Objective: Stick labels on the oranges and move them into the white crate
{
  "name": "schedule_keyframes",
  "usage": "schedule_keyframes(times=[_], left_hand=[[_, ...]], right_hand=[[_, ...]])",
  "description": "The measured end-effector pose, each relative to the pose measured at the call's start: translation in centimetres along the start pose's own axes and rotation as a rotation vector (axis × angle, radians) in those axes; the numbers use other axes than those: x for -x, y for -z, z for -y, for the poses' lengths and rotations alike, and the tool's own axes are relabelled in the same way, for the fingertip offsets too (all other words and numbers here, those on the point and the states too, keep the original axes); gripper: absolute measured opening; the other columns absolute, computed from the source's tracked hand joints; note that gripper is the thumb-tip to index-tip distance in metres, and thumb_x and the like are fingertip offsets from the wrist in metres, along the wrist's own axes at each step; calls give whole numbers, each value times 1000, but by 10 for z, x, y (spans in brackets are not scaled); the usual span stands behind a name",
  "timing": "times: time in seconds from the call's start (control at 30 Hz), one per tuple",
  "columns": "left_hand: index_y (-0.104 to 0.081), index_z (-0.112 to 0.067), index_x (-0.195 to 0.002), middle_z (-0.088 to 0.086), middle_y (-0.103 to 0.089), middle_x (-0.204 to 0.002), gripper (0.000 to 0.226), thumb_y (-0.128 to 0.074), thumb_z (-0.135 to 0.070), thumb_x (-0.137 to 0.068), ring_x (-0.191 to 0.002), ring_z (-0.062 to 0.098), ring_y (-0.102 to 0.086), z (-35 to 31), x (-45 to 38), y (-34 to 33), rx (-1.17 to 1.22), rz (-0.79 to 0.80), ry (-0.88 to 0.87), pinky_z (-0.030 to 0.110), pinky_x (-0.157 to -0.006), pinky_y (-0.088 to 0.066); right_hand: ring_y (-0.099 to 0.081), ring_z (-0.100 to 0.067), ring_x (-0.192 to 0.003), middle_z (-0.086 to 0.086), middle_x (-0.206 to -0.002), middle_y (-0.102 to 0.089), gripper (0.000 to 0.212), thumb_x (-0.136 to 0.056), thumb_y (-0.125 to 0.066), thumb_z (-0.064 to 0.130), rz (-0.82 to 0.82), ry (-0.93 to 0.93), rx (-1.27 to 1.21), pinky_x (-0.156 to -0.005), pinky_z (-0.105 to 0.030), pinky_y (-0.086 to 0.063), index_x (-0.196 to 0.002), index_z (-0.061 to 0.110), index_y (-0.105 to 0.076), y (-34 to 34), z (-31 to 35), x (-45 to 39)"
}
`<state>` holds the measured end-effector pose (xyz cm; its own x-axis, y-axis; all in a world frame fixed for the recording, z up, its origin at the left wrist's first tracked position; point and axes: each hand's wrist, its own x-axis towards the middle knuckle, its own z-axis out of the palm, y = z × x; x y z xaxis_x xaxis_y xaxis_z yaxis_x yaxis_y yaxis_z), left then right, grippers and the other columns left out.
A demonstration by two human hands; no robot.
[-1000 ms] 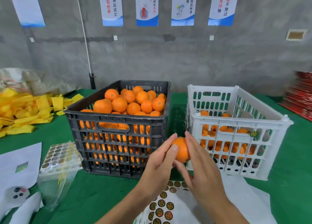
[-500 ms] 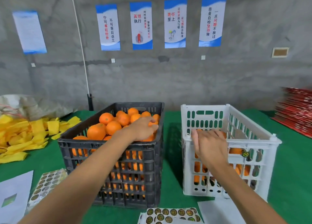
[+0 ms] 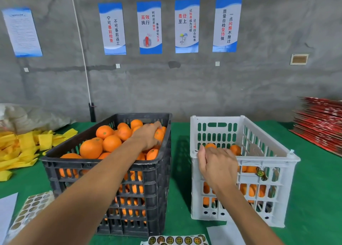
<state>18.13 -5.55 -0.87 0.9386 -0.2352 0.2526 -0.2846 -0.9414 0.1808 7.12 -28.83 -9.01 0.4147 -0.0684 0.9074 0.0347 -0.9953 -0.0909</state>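
Presently, oranges [image 3: 111, 143]: heaped to the rim of the black crate; a smaller number lie low in the white crate, seen through its slotted walls.
Black crate [image 3: 103, 167]: stands on the green tabletop, left of the white crate, a strip of green cloth between them.
White crate [image 3: 268, 163]: stands upright to the right; one round label [image 3: 260, 173] hangs off its front wall near the rim.
Left hand [image 3: 148, 136]: reaches over the black crate, palm down, fingers curled over an orange [image 3: 159, 134] at the right rear of the heap; the grip appears closed on that fruit, though the fingertips are hidden behind it.
Right hand [image 3: 218, 166]: held at the near left corner of the white crate, at rim height, back of the hand to the camera; fingers loosely bent, nothing visibly held; the underside of the grip cannot be told.
Label sheet, near edge [image 3: 175, 240]: a row of round dark-and-gold stickers lying on the tabletop in front of the black crate.
Label sheet, left [image 3: 29, 210]: a second sheet of round stickers in a clear wrapper beside the black crate's near left corner.
White backing paper [image 3: 222, 234]: lies flat before the white crate.
Yellow wrappers [image 3: 22, 148]: loose pile at far left.
Red stack [image 3: 320, 122]: flat items piled at far right.
Wall posters [image 3: 149, 27]: four blue-and-white sheets in a row.
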Motion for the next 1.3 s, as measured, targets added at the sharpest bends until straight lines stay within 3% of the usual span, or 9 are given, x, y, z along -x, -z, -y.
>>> schedule_keyframes(times=[0.13,0.2,0.3,0.4,0.53,0.7,0.87,1.0,1.3], left_hand=[[-46,-35,-139,7,-55,-125,56,-74,-42,-90,-109,36,-61,-19,37,17,122,-437,-41,43,-78,-51],[-47,-41,-135,-1,-50,-117,55,-76,-44,-88,-98,28,-62,-33,65,22,234,-570,-114,37,-74,-50],[-51,-37,-138,-7,-50,-118,61,-81,-42,-85,-99,10,-56,-47,117,13,383,-637,-329,20,-80,-50],[-54,-20,-142,7,-55,-131,60,-80,-29,-88,-114,21,-59,-47,164,-17,217,-665,-562,32,-89,-57],[-50,-18,-141,15,-52,-137,58,-77,-29,-91,-116,31,-57,-19,206,-66,141,-666,-616,33,-94,-51],[-36,-38,-144,-18,-33,-145,62,-72,-46,-93,-112,11,-57,1,250,-146,415,-225,-393,15,-85,-48],[-27,-57,-140,-37,-23,-144,57,-64,-53,-97,-102,10,-63,13,264,-195,464,-75,-220,13,-74,-48],[-31,-53,-142,-34,-25,-146,58,-64,-53,-94,-100,5,-58,12,263,-200,495,-80,-218,6,-70,-42],[-34,-45,-144,-25,-33,-147,60,-63,-57,-93,-113,5,-57,13,263,-196,551,-105,-221,34,-81,-60]], right_hand=[[-54,-19,-61,3,-62,-61,63,-107,-26,36,193,-11,28,-79,-37,-48,-69,16,-71,9,4,0],[-67,-20,-98,-1,-103,-76,55,-107,-27,38,228,15,-68,-103,-40,-42,-108,15,-77,16,8,0],[-53,-17,-127,-2,-138,-61,51,-107,-35,39,199,64,-443,-115,-39,-36,-148,13,-48,37,26,5],[-54,-14,-121,-2,-140,-59,56,-104,-36,34,292,40,-691,-101,-29,-43,-157,20,-31,56,48,27],[-54,-10,-113,3,-133,-61,60,-100,-48,30,426,112,-739,-92,-23,-43,-157,24,-32,64,49,79],[-54,-9,-101,8,-113,-67,50,-98,-48,43,723,187,-662,-86,-25,-42,-146,28,-49,48,26,149],[-43,0,-128,21,-142,-52,60,-97,-42,71,1037,196,-600,-106,-27,-36,-143,34,-52,29,13,191],[-37,2,-134,25,-147,-46,65,-93,-47,76,1097,169,-653,-112,-28,-32,-142,35,-57,24,12,194],[-46,3,-112,27,-122,-62,35,-93,-61,60,1056,58,-695,-100,-29,-38,-112,36,-78,24,23,187]])
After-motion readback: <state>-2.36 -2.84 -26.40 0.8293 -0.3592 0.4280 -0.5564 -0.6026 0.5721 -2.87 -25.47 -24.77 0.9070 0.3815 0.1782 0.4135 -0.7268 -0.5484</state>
